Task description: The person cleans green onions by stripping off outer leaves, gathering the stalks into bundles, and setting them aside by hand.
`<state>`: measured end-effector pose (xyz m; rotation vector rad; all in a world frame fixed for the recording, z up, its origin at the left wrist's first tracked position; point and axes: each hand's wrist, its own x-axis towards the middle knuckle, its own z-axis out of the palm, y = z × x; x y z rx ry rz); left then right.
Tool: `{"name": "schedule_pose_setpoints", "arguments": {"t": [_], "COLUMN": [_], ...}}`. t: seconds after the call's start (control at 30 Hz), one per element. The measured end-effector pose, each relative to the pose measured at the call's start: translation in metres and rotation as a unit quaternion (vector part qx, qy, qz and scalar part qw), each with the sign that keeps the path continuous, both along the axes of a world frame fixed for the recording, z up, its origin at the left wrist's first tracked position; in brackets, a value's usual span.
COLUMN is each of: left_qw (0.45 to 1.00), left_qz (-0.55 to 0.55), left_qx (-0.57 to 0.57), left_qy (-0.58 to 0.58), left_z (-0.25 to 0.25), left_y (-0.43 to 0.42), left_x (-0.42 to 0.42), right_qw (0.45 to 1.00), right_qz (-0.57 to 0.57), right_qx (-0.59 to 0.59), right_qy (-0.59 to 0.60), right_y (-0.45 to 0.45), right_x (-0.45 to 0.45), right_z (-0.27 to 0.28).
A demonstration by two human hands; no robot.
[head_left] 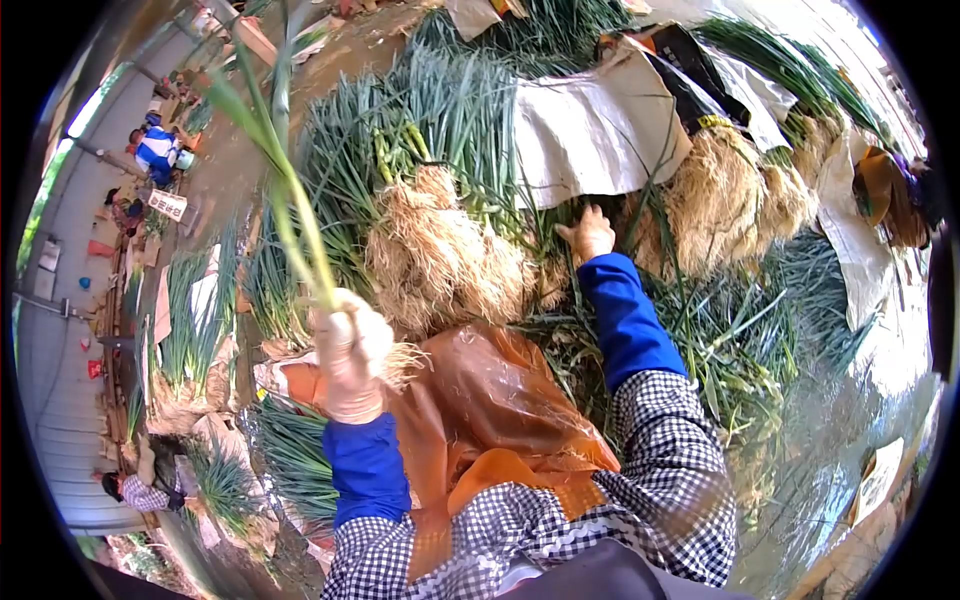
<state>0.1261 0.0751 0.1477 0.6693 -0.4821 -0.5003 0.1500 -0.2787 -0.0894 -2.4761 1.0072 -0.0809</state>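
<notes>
My left hand (352,350) is closed around a few green onions (318,240), raised above the apron. Their leaves point up and away, somewhat blurred, and pale roots stick out beside the wrist. My right hand (590,236) reaches forward to the lower edge of a white woven sack (600,130), thumb spread from the fingers; leaves partly hide the fingertips. Left of that hand lies a large bundle of green onions (410,110) with its tan roots (440,250) toward me. More rooted bundles (715,200) lie to the right, partly under sacks.
An orange-brown apron (490,390) covers my lap. Loose onion leaves (740,340) litter the wet ground at right. More onion bundles (190,330) stand at left. Other people, one in blue and white (158,152), are farther off along the left side.
</notes>
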Motion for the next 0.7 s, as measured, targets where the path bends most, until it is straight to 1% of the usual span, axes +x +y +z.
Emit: {"name": "schedule_pose_setpoints", "arguments": {"t": [0.03,0.07,0.1,0.13,0.17,0.2,0.23,0.27,0.3,0.33,0.37,0.43,0.47,0.5,0.53,0.57,0.63,0.7], "left_qw": [0.997,0.99,0.982,0.978,0.973,0.968,0.962,0.955,0.947,0.946,0.938,0.939,0.93,0.928,0.934,0.941,0.937,0.937], "left_qz": [0.048,0.062,0.091,0.094,0.117,0.143,0.167,0.183,0.198,0.194,0.214,0.215,0.238,0.246,0.239,0.232,0.245,0.241], "left_qx": [0.067,0.129,0.165,0.182,0.178,0.177,0.177,0.164,0.15,0.144,0.156,0.155,0.158,0.155,0.167,0.177,0.184,0.181], "left_qy": [0.005,-0.003,0.015,0.046,0.089,0.106,0.126,0.165,0.203,0.215,0.222,0.221,0.232,0.233,0.203,0.17,0.165,0.178], "left_z": [-0.016,-0.031,-0.057,-0.073,-0.091,-0.106,-0.118,-0.127,-0.134,-0.14,-0.145,-0.139,-0.14,-0.14,-0.141,-0.138,-0.132,-0.129], "left_y": [-0.002,-0.005,-0.005,-0.005,-0.005,-0.006,-0.006,-0.006,-0.005,-0.002,-0.003,-0.003,-0.004,-0.001,0.002,0.002,0.002,0.005], "left_x": [0.003,0.007,0.01,0.01,0.01,0.012,0.013,0.013,0.013,0.015,0.012,0.005,0.003,-0.001,-0.003,0.0,0.001,0.004], "right_qw": [0.999,1.0,1.0,0.999,0.996,0.979,0.948,0.91,0.858,0.868,0.876,0.924,0.693,0.344,0.286,0.309,0.438,0.564], "right_qz": [-0.009,-0.012,-0.013,-0.012,-0.011,-0.016,-0.022,-0.004,0.013,0.057,0.1,0.125,0.071,-0.098,-0.119,-0.094,0.003,0.086], "right_qx": [0.03,0.023,0.017,0.015,0.003,0.086,0.172,0.281,0.388,0.368,0.347,0.237,0.62,0.855,0.887,0.883,0.817,0.723], "right_qy": [-0.017,-0.003,0.013,-0.028,-0.094,-0.185,-0.268,-0.305,-0.336,-0.328,-0.32,-0.272,-0.361,-0.376,-0.344,-0.341,-0.376,-0.389], "right_y": [0.0,-0.001,0.0,-0.001,0.002,0.01,0.021,0.047,0.083,0.117,0.145,0.17,0.169,0.168,0.157,0.146,0.114,0.066], "right_x": [0.002,0.008,0.012,0.012,0.006,0.001,-0.007,-0.016,-0.019,-0.019,-0.018,-0.011,0.0,0.012,0.02,0.021,0.02,0.004], "right_z": [-0.01,-0.017,-0.024,-0.029,-0.013,0.005,0.02,0.046,0.066,0.057,0.044,0.039,0.05,0.06,0.047,0.059,0.092,0.143]}}
